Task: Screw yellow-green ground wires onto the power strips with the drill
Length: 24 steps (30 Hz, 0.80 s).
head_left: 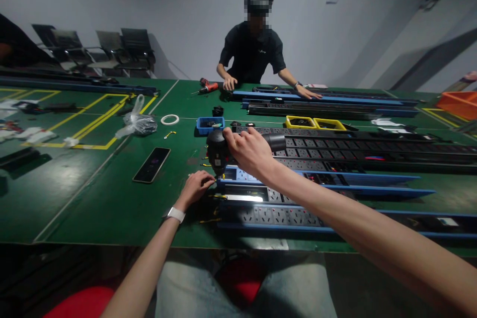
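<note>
My right hand (pixel 250 151) is wrapped round the grip of a black cordless drill (pixel 216 151). The drill points down at the left end of a blue-edged power strip (pixel 242 174). My left hand (pixel 197 188) is at that same end, fingertips pinched together close to the drill's tip; what they hold is too small to make out. Nearer me lie another blue power strip (pixel 261 214) with rows of sockets and short yellow wires (pixel 210 220) sticking out at its left end. Black socket strips (pixel 316 146) lie beyond the drill.
A phone (pixel 152 165), a plastic bag (pixel 139 123), a white ring (pixel 170 119) and a blue bin (pixel 209 125) lie on the green table (pixel 112 208). Yellow bins (pixel 329 124) stand farther back. Across the table, a co-worker (pixel 253 49) rests both hands near blue strips, beside a red drill (pixel 208 87).
</note>
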Each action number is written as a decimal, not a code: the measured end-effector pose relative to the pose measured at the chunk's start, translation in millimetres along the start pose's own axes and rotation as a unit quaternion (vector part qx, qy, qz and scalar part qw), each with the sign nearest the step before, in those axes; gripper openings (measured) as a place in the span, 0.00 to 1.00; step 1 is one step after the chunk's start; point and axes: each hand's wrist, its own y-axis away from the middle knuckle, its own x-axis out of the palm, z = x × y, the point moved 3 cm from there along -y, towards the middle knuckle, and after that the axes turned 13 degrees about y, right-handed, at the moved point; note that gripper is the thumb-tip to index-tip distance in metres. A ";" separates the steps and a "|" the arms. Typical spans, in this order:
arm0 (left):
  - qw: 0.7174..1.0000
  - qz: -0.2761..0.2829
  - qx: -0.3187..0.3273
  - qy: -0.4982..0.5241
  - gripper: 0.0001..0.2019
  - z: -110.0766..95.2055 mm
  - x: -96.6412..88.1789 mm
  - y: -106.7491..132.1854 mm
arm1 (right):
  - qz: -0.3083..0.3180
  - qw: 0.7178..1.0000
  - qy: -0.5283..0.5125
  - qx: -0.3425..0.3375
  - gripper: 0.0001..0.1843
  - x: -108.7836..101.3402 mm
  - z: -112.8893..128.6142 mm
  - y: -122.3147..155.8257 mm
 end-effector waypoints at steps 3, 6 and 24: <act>1.000 0.000 -0.002 0.003 0.10 -0.9 -0.2 -0.1 | -0.012 1.000 0.000 -0.004 0.23 0.5 0.2 0.1; 1.000 -0.003 -0.002 0.009 0.10 -2.5 -0.9 -0.1 | -0.011 1.000 -0.002 -0.009 0.25 -0.2 -0.1 1.4; 1.000 0.001 0.011 0.001 0.09 -0.3 0.1 -0.6 | 0.037 0.999 -0.022 -0.017 0.32 -2.0 -5.0 -4.0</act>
